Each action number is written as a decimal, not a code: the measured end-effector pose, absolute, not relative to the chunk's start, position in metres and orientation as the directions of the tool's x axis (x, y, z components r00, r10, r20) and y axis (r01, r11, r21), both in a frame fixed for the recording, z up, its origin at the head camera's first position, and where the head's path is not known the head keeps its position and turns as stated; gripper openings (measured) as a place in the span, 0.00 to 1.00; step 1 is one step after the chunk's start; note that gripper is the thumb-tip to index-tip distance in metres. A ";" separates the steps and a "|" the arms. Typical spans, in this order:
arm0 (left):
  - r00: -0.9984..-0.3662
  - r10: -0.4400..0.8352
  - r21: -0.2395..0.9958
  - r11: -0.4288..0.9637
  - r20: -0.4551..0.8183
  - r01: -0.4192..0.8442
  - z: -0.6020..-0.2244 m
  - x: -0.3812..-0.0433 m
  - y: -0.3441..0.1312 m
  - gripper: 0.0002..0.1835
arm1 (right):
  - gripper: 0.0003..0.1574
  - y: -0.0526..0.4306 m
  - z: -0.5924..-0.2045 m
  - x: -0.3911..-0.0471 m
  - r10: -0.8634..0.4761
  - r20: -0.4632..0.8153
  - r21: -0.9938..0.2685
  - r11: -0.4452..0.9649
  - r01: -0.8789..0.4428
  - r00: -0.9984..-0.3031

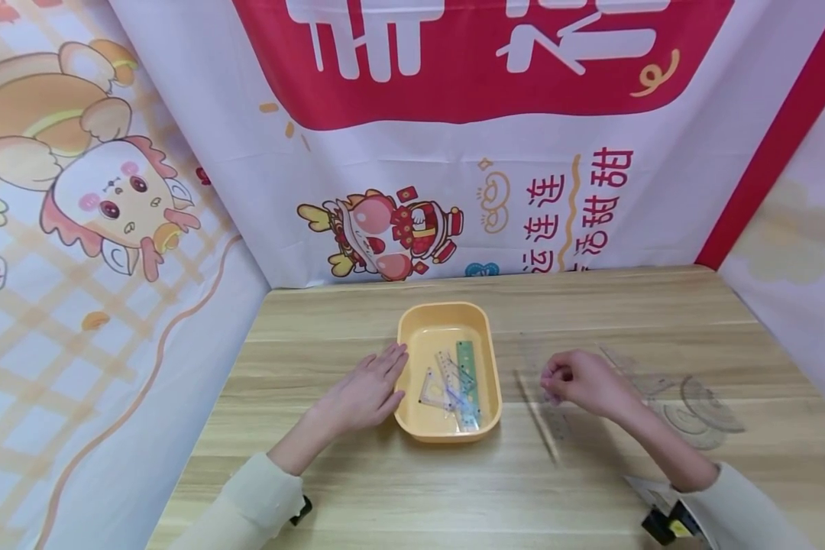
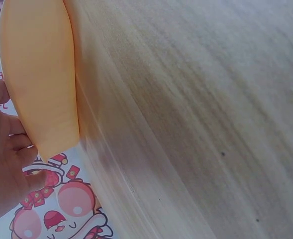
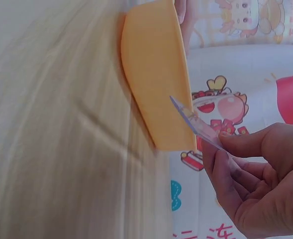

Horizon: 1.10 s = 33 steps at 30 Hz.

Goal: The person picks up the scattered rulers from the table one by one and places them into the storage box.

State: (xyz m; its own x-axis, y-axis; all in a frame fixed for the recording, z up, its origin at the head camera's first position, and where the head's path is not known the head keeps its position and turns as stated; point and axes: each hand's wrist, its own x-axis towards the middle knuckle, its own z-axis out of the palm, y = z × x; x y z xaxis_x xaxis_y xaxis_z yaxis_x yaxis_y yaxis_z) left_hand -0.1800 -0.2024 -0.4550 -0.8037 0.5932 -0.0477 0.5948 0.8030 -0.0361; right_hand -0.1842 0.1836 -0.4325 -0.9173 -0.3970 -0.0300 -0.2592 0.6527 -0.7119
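Note:
A yellow tray (image 1: 413,425) stands on the table, holding a green ruler (image 1: 466,359), a clear set square (image 1: 431,391) and other clear drawing tools that overlap. My left hand (image 1: 367,391) rests on the tray's left rim with its fingers fairly straight; the left wrist view shows the fingers touching the tray wall (image 2: 42,74). To the right of the tray, above the table, my right hand (image 1: 587,382) pinches a flat, clear plastic piece (image 3: 193,122) between thumb and fingers. Seen nearly edge-on with a pointed end, it does not show its exact kind.
Clear protractors (image 1: 711,403) and other transparent drawing tools lie on the wooden table (image 1: 357,489) to the right of my right forearm. A thin dark line (image 1: 538,418) runs along the table between tray and right hand. A printed cloth (image 1: 247,191) hangs behind the table.

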 end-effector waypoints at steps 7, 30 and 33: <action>-0.804 0.593 -0.044 0.803 -0.049 0.595 -0.457 -0.181 -0.203 0.35 | 0.05 0.166 -0.427 -0.196 -0.436 0.002 -0.715 0.628 -0.306 -0.900; -0.807 0.588 -0.025 0.807 -0.057 0.590 -0.456 -0.182 -0.201 0.35 | 0.03 0.104 -0.409 -0.227 -0.501 -0.046 -0.787 0.551 -0.277 -0.864; -0.806 0.589 -0.026 0.806 -0.061 0.591 -0.455 -0.182 -0.202 0.35 | 0.03 0.096 -0.408 -0.228 -0.516 -0.058 -0.793 0.543 -0.274 -0.855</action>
